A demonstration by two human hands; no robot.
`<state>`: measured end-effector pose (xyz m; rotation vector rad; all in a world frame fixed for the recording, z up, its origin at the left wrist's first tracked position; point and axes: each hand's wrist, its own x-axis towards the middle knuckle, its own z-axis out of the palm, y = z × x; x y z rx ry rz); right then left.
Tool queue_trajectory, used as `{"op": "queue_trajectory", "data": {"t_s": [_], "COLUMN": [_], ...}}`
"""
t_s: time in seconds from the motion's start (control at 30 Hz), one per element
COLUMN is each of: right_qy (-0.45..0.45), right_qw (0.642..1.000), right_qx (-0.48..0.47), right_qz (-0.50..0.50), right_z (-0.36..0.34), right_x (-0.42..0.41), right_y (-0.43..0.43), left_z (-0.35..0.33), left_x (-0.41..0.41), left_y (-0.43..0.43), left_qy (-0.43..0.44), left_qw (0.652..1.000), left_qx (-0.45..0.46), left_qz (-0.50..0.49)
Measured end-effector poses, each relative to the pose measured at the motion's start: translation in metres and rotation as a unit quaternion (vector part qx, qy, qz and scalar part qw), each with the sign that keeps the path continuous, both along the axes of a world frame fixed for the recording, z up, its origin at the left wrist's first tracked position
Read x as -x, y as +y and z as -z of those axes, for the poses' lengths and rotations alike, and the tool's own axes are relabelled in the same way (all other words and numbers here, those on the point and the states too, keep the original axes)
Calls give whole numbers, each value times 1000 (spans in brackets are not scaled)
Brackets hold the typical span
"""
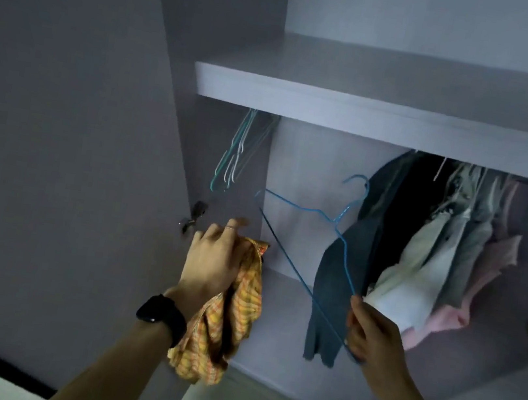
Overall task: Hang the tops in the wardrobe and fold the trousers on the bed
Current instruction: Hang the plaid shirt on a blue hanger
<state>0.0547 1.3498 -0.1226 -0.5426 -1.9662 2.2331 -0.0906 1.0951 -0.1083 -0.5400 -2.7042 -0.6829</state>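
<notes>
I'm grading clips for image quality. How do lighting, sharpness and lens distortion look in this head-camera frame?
Head view: dim, bluish light with no glare. The shelf edge tilts and verticals splay, typical of a wide-angle lens. The hanging clothes look soft and smeared around a near-black gap. The left hand has slightly blurred fingertips. The blue wire hanger and orange checked top stay legible.

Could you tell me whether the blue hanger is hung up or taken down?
Taken down: the right hand grips the blue hanger by one corner, its hook hanging on nothing.
</notes>
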Motion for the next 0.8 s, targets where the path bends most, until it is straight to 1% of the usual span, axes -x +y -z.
{"op": "queue_trajectory", "data": {"t_s": [0.1, 0.17, 0.23, 0.3, 0.4, 0.43, 0.47, 0.5, 0.53, 0.57, 0.6, 0.63, 0.67, 0.7, 0.77, 0.8], "right_qy": [22, 23, 1, -32, -76, -90, -107, -123, -133, -140, -148, -156, -160, -161, -131, -105], "right_qw": [996, 995, 996, 994, 974, 971, 978, 986, 987, 978, 968, 967, 972, 979, 990, 992], "right_qx": [80, 81, 43, -15, -126, -133, -98, -24, 68, 154, 203, 201, 163, 108, -11, -64], "right_qz": [-34, -59, -77, -101, -172, -174, -153, -109, -64, -32, -20, -33, -53, -65, -41, -14], "right_z": [9, 18, 25, 30, 28, 24, 20, 14, 9, 1, -7, -16, -24, -30, -37, -39], "right_x": [-24, -36, -48, -56, -54, -49, -41, -31, -19, -8, 3, 12, 18, 23, 26, 25], "right_y": [7, 13, 19, 27, 42, 44, 48, 51, 55, 61, 68, 76, 84, 88, 90, 88], "left_z": [21, 28, 31, 35, 39, 41, 42, 42, 41, 39, 38, 37, 35, 31, 18, 13], "left_x": [-9, -9, -10, -12, -18, -21, -25, -31, -37, -44, -49, -54, -58, -62, -71, -73], "left_y": [17, 22, 27, 31, 39, 43, 48, 54, 60, 67, 73, 79, 85, 89, 96, 99], "left_qy": [-17, -29, -4, 47, 110, 131, 149, 163, 172, 180, 179, 170, 146, 101, -50, -116], "left_qw": [990, 986, 985, 982, 968, 960, 950, 941, 934, 928, 925, 925, 931, 943, 972, 976], "left_qx": [86, 110, 102, 93, 132, 147, 159, 165, 167, 164, 160, 156, 155, 150, 102, 59], "left_qz": [107, 122, 142, 157, 183, 201, 222, 244, 264, 281, 294, 301, 297, 280, 206, 175]}}
